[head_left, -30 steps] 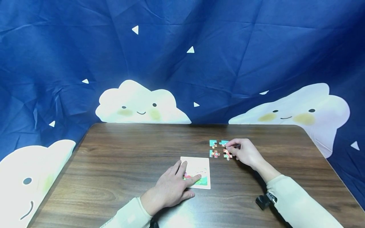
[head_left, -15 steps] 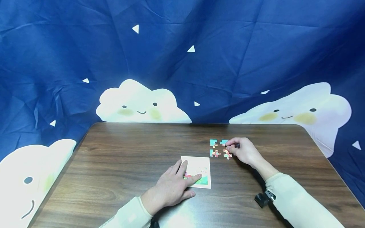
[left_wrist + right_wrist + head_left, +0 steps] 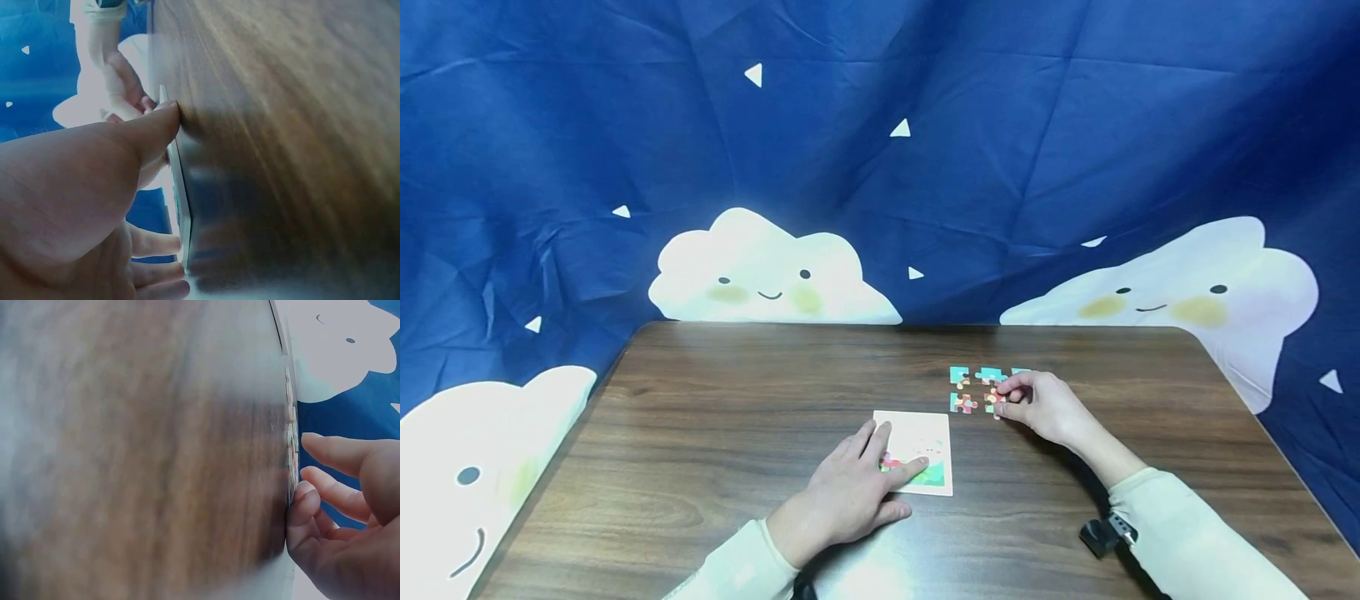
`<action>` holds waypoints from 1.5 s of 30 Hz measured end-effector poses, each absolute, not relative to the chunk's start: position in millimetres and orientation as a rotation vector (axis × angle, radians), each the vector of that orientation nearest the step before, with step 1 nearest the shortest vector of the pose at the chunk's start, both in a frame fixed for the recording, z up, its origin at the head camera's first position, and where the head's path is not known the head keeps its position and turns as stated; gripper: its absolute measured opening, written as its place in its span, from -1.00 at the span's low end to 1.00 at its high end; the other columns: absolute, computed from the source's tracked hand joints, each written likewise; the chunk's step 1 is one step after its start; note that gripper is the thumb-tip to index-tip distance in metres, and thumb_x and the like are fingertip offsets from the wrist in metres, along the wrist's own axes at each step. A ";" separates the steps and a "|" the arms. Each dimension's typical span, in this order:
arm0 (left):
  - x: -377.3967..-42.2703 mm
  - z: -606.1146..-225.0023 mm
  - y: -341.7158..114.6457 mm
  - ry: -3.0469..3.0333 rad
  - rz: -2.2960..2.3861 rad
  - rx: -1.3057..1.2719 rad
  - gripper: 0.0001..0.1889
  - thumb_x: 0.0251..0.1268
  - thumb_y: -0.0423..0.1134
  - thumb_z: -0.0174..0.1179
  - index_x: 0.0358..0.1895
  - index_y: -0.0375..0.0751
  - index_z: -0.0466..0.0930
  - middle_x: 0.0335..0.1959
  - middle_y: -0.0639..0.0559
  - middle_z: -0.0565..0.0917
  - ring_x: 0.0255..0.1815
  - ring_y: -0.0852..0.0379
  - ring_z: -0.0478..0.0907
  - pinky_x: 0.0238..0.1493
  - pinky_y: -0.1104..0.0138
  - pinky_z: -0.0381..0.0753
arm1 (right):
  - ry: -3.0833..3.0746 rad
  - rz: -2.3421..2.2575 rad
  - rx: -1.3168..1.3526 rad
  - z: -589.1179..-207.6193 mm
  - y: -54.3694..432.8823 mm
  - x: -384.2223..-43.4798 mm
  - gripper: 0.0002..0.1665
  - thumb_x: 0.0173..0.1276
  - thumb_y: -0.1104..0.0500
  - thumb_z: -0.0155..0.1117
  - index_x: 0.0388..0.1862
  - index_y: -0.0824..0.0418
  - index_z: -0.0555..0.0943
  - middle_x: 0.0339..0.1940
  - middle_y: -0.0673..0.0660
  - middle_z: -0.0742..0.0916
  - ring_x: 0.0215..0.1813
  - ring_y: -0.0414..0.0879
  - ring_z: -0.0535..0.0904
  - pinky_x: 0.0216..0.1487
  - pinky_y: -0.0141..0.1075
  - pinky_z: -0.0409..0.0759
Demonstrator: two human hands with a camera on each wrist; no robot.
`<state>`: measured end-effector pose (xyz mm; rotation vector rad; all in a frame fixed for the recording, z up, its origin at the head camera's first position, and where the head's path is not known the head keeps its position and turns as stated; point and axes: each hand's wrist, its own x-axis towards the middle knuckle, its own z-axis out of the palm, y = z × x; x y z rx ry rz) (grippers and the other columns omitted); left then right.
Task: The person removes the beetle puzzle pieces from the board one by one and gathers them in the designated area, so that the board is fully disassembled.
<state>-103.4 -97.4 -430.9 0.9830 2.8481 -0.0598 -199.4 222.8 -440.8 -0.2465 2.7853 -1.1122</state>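
Note:
A square puzzle board with a pale frame and a pink and green picture lies near the table's middle. My left hand rests on it with fingers spread, covering its left part; its thumb lies past the near edge. Beyond the board to the right, my right hand has thumb and index finger around a red puzzle piece, partly covered by the fingertips. In the right wrist view those fingertips stand slightly apart, right at the thin row of pieces.
Beside that piece lie a blue-topped puzzle piece, a corner piece and a red piece. Part of another blue piece shows behind the right hand. The brown wooden table ends at a blue cloud-patterned curtain.
My right hand has shifted a little toward me, from the upper piece to the lower red one, uncovering a blue piece behind it. The left hand stays on the board.

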 end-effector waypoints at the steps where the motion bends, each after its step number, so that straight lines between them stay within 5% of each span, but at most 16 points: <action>1: -103.3 -431.3 -97.6 2.849 -0.063 0.984 -0.36 0.57 0.32 0.11 0.65 0.54 0.29 0.67 -0.28 0.29 0.70 -0.30 0.28 0.62 0.01 0.42 | 2.789 -1.103 -0.246 -440.6 222.8 -199.4 -0.69 0.32 0.17 0.57 -0.03 0.31 0.77 -0.28 0.07 0.72 -0.29 -0.14 0.55 -0.24 -0.36 0.48; 19: -102.1 -433.2 -98.6 2.864 -0.062 0.982 -0.35 0.56 0.32 0.13 0.66 0.56 0.27 0.67 -0.29 0.31 0.70 -0.30 0.28 0.59 0.01 0.46 | 2.795 -1.077 -0.227 -444.4 222.1 -201.4 -0.74 0.27 0.20 0.57 -0.10 0.25 0.77 -0.32 0.04 0.71 -0.30 -0.14 0.55 -0.21 -0.32 0.47; 31: -101.3 -433.3 -98.9 2.863 -0.040 0.987 -0.37 0.57 0.29 0.14 0.64 0.57 0.29 0.67 -0.32 0.30 0.70 -0.32 0.29 0.62 0.01 0.43 | 2.716 -1.245 -0.218 -435.6 211.3 -192.8 -0.76 0.42 0.19 0.49 -0.03 0.31 0.77 -0.27 0.07 0.74 -0.30 -0.15 0.56 -0.26 -0.37 0.52; 45: -92.0 -428.3 -103.9 2.855 0.049 1.046 -0.38 0.56 0.27 0.17 0.63 0.49 0.35 0.67 -0.31 0.31 0.68 -0.27 0.32 0.53 -0.07 0.52 | 2.591 -1.257 -0.352 -429.6 173.4 -176.0 -0.87 0.45 0.14 0.47 -0.10 0.15 0.79 -0.28 0.02 0.70 -0.27 -0.11 0.53 -0.27 -0.37 0.48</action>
